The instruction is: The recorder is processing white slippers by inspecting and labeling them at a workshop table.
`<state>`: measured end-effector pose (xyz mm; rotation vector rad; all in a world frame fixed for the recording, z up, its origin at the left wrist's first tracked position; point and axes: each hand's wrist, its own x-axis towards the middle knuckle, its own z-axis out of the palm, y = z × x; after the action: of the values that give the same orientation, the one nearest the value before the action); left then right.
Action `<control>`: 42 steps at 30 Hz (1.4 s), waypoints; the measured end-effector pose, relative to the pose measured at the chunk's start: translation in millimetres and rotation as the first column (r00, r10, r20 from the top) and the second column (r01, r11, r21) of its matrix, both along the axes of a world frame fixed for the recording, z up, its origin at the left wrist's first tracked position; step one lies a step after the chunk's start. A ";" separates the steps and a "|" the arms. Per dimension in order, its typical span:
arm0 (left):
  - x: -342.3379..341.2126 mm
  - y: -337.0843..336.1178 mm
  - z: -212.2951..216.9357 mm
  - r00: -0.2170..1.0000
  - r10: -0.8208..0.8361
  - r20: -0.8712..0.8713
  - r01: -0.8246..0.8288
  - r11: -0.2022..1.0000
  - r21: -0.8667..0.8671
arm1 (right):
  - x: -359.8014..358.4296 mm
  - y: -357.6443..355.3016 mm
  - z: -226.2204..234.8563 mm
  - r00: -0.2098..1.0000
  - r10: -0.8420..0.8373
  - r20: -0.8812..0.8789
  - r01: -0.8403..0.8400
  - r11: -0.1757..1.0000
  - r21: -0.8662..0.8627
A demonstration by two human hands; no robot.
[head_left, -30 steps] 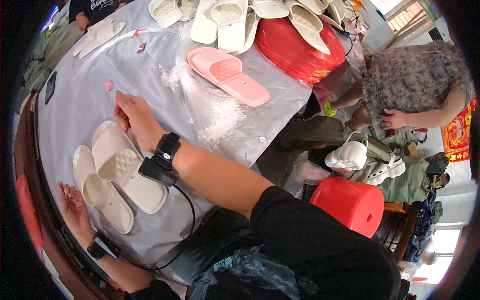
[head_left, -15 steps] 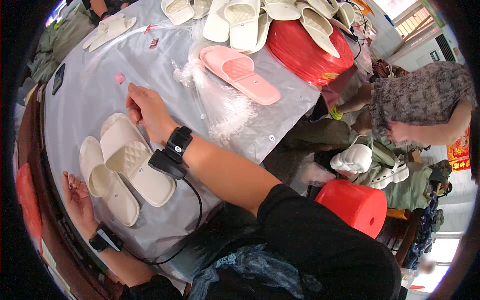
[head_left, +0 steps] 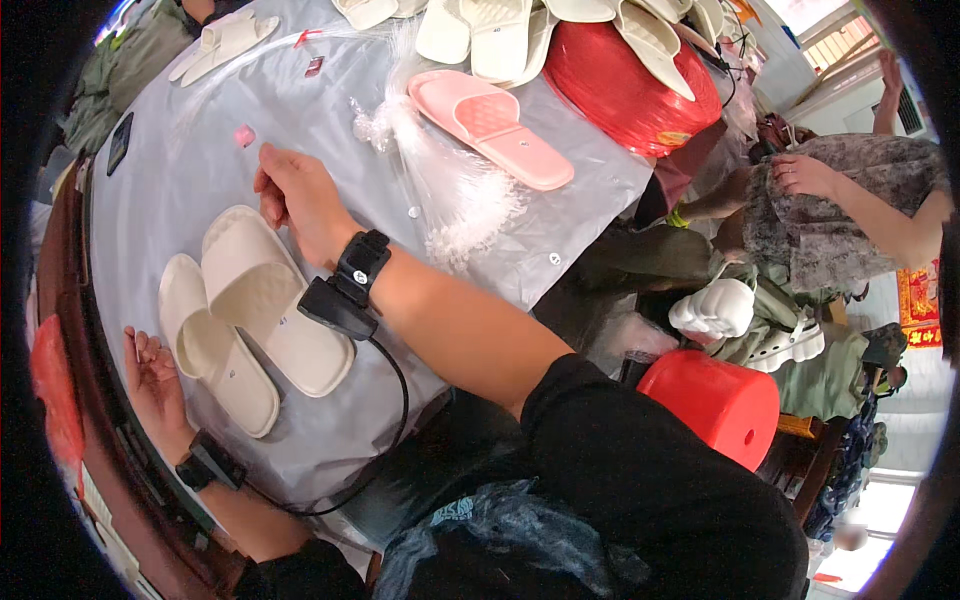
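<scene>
A pair of cream slippers lies side by side on the sheet-covered table in front of me: the left slipper and the right slipper. Beside the outer edge of the left one rests my left hand, palm up and empty, its fingers loosely bent and apart. My right hand hovers near the other slipper's upper edge, its fingers curled in and the thumb against them. Whatever those fingers may hold is hidden. Farther off lies a single pink slipper next to a bundle of clear plastic fasteners.
More cream slippers and a large red roll of plastic twine occupy the far side. A phone lies at the far left, a small pink piece nearer. Right of the table are a red stool and another person.
The view has shifted slightly, moving the table upward in the picture. My hands keep nearly the same pose beside the slippers. At the right, the other person has raised an arm.
</scene>
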<state>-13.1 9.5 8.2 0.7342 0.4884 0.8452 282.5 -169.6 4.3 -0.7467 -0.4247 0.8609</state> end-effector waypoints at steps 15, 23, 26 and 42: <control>4.8 1.5 -0.4 1.000 -0.015 -0.019 0.015 1.000 0.001 | -2.7 3.3 0.9 1.000 0.020 -0.022 -0.019 1.000 0.019; 7.7 -5.8 1.5 0.998 0.032 -0.061 -0.032 0.999 0.011 | -5.1 1.5 3.1 0.999 0.027 -0.027 -0.027 0.999 0.022; 7.5 -5.2 1.5 0.997 0.005 -0.078 -0.002 0.999 0.039 | -5.7 1.1 3.7 1.000 0.022 -0.004 -0.022 1.000 0.002; 6.4 -9.3 -5.7 0.979 0.061 -0.194 -0.017 0.975 0.222 | -6.3 1.8 5.3 0.998 0.041 -0.053 -0.038 0.997 0.061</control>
<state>-6.7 0.2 2.5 1.0223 0.5959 0.8750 276.3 -167.8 9.6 -0.6606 -0.4163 0.9000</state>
